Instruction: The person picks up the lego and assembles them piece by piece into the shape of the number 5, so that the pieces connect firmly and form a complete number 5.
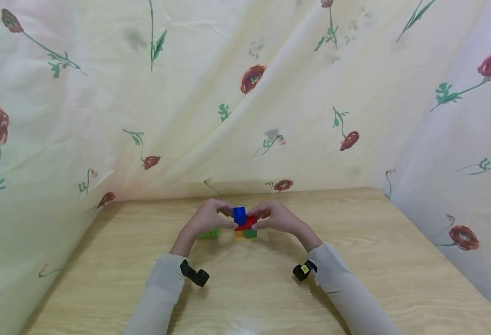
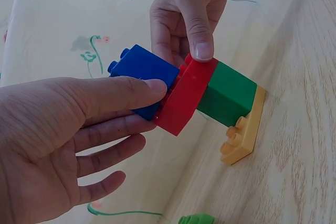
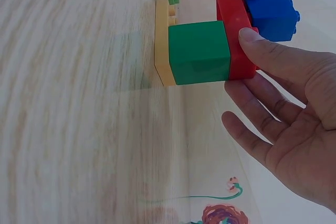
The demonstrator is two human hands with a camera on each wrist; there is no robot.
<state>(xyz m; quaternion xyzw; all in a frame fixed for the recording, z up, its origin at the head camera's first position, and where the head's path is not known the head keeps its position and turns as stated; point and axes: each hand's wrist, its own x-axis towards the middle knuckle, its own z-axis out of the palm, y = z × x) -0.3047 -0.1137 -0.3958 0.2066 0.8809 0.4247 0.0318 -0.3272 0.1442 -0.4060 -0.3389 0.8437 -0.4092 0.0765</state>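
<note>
Stack built near the table's (image 1: 354,279) far edge: yellow plate (image 2: 247,129), green (image 2: 228,95), red (image 2: 184,100). Left hand (image 2: 58,140) pinches blue brick (image 2: 142,72), apparently not pressed home; right hand (image 3: 294,124) pinches red; loose green brick (image 1: 209,233) unused.

Light grey sleeves (image 1: 162,284), black wrist cameras (image 1: 195,274)

— What sort of place is this?
— A makeshift home play corner: a wood-grain worktop (image 1: 354,260) hemmed in by a rose-printed cream cloth (image 1: 187,93), with toy building bricks (image 1: 244,225) on it.
</note>
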